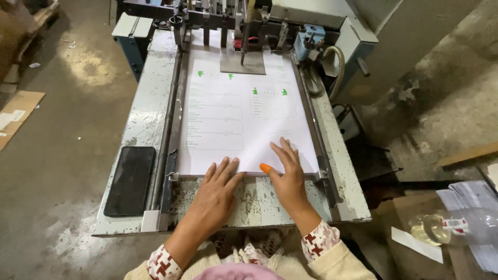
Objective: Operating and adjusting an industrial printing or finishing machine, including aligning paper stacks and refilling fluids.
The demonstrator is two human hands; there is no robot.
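Both hands, left hand (218, 189) and right hand (287, 176), rest flat on the near edge of a paper stack (244, 114) on the worn counter (145, 114); a black phone (130, 180) lies left.

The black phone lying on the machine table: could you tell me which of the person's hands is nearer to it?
Left. The left hand rests on the paper stack's near edge, just right of the black phone; the right hand lies farther right, beyond the left one.
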